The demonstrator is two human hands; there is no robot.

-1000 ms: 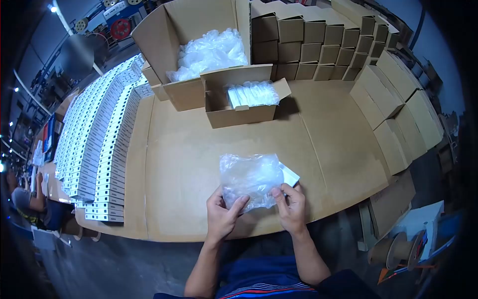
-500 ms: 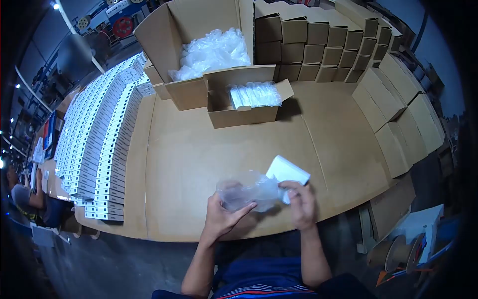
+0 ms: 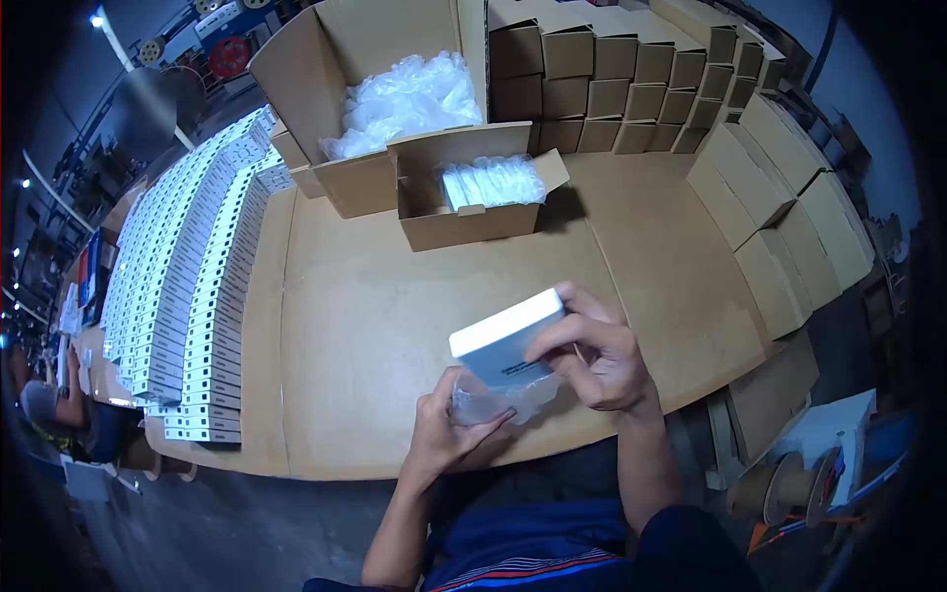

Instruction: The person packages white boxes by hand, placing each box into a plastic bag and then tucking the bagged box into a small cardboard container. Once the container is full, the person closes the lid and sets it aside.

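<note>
My right hand [image 3: 597, 355] grips a small white box [image 3: 508, 335] by its right end, with dark print on its lower face. The box is tilted over the mouth of a clear plastic bag [image 3: 498, 400], its lower edge overlapping the bag in this view. My left hand [image 3: 444, 419] is closed on the left side of that bag, thumb in front. Beyond both hands stands an open cardboard box [image 3: 473, 232] with a row of bagged white boxes [image 3: 493, 185] inside.
A large carton [image 3: 365, 187] of clear plastic bags [image 3: 409, 104] stands behind. Stacked white boxes [image 3: 212, 345] line the table's [image 3: 385, 326] left side. Brown cartons [image 3: 567, 94] are piled at the back, more cartons [image 3: 789, 222] at the right. A person [image 3: 64, 395] sits far left.
My right hand has lifted the white box off the table and brought it left over the bag. My left hand still holds the bag, which now sits slightly lower.
</note>
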